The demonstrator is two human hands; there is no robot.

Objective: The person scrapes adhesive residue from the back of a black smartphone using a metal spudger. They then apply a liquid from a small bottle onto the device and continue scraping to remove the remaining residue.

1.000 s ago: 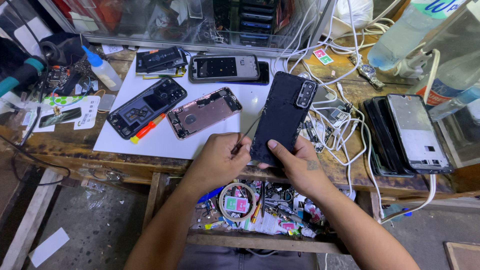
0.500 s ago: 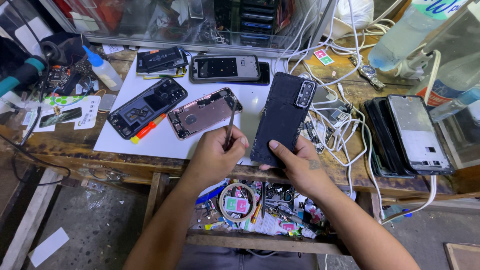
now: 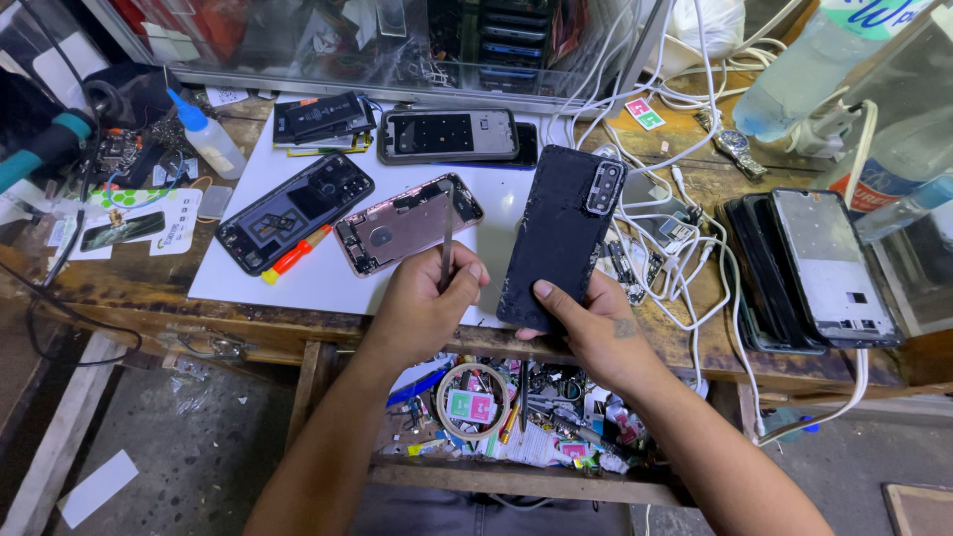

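The right hand (image 3: 596, 328) grips the intact black phone (image 3: 561, 233); at nine o'clock, the left hand (image 3: 422, 308) pinches tweezers (image 3: 447, 243) upright, opening not begun.

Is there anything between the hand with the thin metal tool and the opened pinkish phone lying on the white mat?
Nothing visible. The left hand holds the thin metal tool upright right at the near edge of the opened phone. The right hand grips the black phone off to the side.
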